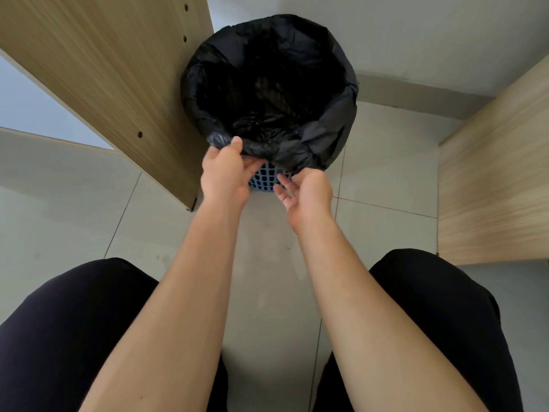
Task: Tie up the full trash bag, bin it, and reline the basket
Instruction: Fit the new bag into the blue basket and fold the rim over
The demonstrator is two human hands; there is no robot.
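Two bare forearms reach forward from the bottom of the view, between knees in dark trousers (74, 328). The left hand (227, 173) pinches the near edge of the black bag (326, 126), thumb on top of the plastic and fingers curled beneath it. The right hand (306, 193) is just beside it, palm turned up, fingers loosely spread and holding nothing; its fingertips are near the bag's hanging edge, and contact cannot be confirmed.

The bag lines the basket (266, 179), its mouth open wide and its rim folded outward over the basket's top all the way round. Only a small patch of blue lattice wall shows below the folded plastic, between the two hands. The bag's interior is dark; its contents cannot be made out.

The basket stands on pale floor tiles (386, 179), close against a wooden panel (118, 84) on the left. A second wooden panel (499, 188) stands well apart on the right. A pale wall (430, 40) rises behind.
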